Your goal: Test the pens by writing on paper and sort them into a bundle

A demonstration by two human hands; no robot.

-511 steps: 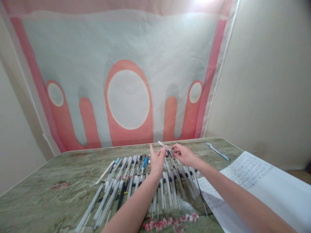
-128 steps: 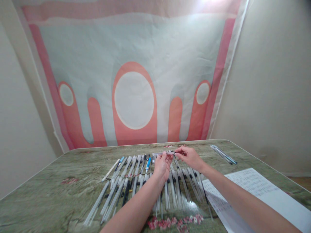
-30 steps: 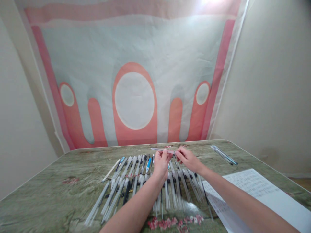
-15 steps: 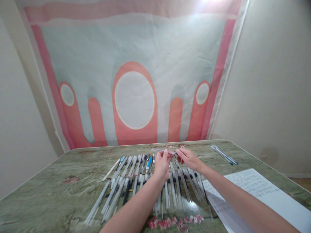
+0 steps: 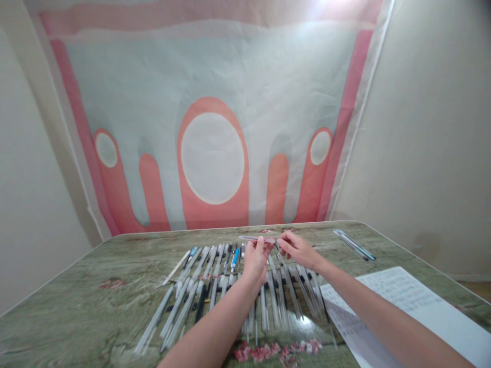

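A slim clear pen (image 5: 249, 237) is held level above the far part of the table, its tip end pointing left. My left hand (image 5: 256, 260) is closed on its middle, thumb on top. My right hand (image 5: 298, 249) pinches at the pen's right end, where a small dark part shows; the fingertips partly hide it. Below both hands lie two rows of clear-barrelled pens (image 5: 177, 309), several with black grips. A blue pen (image 5: 235, 259) lies in the far row, left of my left hand. My left forearm covers part of the near row.
The table (image 5: 69, 301) has a wood-and-blossom print. Written paper sheets (image 5: 406, 306) lie at the right, partly under my right forearm. A few thin pens or refills (image 5: 355, 245) lie at the far right. Behind the table hangs a pink and grey cloth (image 5: 261, 66).
My right hand has shifted very slightly at the pen's right end, its fingers rolled a little. My left hand and the pen stay nearly where they were.
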